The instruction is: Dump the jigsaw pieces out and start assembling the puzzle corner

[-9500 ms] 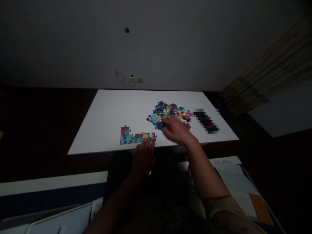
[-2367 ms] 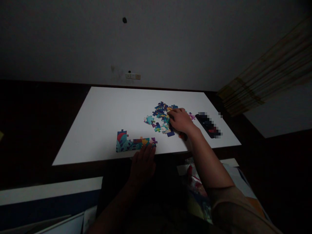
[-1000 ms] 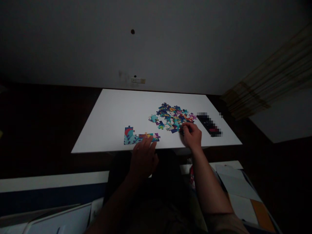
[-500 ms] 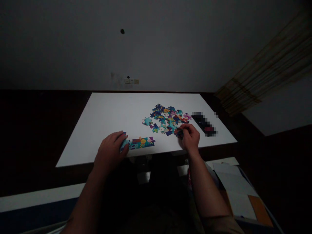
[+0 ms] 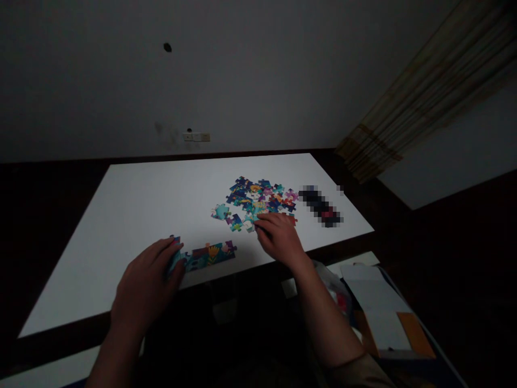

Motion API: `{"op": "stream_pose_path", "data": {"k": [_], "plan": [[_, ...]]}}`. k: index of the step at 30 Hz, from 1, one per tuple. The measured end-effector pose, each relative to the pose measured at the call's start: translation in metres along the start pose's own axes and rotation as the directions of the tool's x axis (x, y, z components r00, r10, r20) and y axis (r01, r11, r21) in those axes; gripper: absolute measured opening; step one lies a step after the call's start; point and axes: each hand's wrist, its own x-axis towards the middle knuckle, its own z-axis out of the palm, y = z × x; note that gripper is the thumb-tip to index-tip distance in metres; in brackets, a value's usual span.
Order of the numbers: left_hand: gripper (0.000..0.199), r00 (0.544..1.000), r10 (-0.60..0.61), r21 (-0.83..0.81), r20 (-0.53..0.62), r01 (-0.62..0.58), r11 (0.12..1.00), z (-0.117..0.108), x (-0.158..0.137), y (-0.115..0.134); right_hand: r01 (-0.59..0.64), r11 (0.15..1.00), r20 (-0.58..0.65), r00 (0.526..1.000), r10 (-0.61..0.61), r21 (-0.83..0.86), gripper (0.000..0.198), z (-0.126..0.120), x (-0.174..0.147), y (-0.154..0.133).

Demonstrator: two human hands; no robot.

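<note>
At far left, stretching past the left fingers, white bench (image 5: pixel 133 207). Next, draped over the left end of a joined jigsaw strip (image 5: pixel 208 256), the bent fingers of the left hand (image 5: pixel 144 283), with thumb set apart from them; pressing or pinching, hard to say from this view. Running rightward from those fingers, the rest of the strip, flat near the front edge. Farther right, just ahead of the right fingers, a heap of loose jigsaw pieces (image 5: pixel 260 205). At its near side, the curled fingers of the right hand (image 5: pixel 280 241); impossible to make out whether gripping a piece. Apparently at the step of steadying the strip while picking through the heap; next, seems to call for singling out one piece and trying it against the strip. Right of the knuckles, well apart, a dark object (image 5: pixel 321 206), masked by blocks.
</note>
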Motion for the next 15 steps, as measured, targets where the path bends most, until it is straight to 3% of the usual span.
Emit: {"op": "stream_pose_path", "data": {"k": [8,15], "plan": [[0.039,1.000,-0.018,-0.001,0.020,0.018,1.000,-0.0009,0.0020,0.0033,0.097,0.984,0.063,0.992,-0.108,0.151,0.027,0.0023,-0.0025,0.0099],[0.040,1.000,-0.025,-0.015,0.004,0.025,1.000,-0.0017,0.0026,0.0059,0.151,0.972,0.090,0.981,-0.169,0.180,0.037,-0.0051,-0.0044,0.0049]]}}
